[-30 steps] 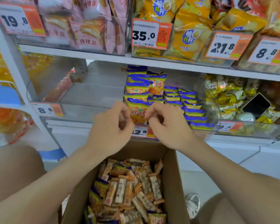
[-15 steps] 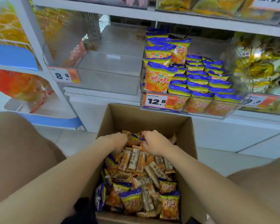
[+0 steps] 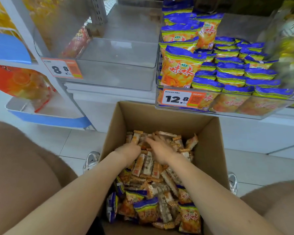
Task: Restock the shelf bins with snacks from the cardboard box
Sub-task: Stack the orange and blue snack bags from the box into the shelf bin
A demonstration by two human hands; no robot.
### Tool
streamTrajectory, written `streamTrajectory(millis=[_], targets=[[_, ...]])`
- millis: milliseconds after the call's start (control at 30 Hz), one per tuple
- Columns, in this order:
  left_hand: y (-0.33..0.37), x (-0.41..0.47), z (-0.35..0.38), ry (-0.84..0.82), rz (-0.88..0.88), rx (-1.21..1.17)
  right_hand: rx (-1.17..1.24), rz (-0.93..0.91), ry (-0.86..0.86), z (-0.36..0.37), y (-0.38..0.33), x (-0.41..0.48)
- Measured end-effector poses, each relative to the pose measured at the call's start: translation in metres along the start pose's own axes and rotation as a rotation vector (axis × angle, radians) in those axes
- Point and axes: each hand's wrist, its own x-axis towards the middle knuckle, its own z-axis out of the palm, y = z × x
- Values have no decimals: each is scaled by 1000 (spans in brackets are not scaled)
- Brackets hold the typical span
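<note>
Snack bars (image 3: 148, 167) in the cardboard box (image 3: 159, 119), lower centre, should be scooped together firmly: right hand (image 3: 159, 150) lies flat-fingered on them, while the left hand (image 3: 128, 152) has its fingers buried, grip unreadable.

Your left grip (image 3: 128, 150) and right grip (image 3: 159, 150) leave the front of the snack bin (image 3: 227, 114) by the 12.8 tag (image 3: 176, 99) and now sit down inside the cardboard box (image 3: 209, 143), at the far end of the bar snacks (image 3: 148, 167). Your right grip, curled half a second ago, now lies with fingers (image 3: 151, 141) stretched flat. Your view tilts lower, losing the upper shelf.
</note>
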Motion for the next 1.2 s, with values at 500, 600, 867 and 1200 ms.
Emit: streamTrajectory(millis=[500, 600, 867, 1200], targets=[[-1, -29, -56, 404, 2, -894, 516, 86, 448, -72, 21, -73], [-2, -53, -71, 324, 14, -907, 452, 70, 356, -88, 18, -94], [6, -113, -111, 567, 65, -803, 541, -1, 437, -153, -10, -155], [34, -173, -160, 731, 153, -1470, 1091, -153, 769, -200, -37, -211]])
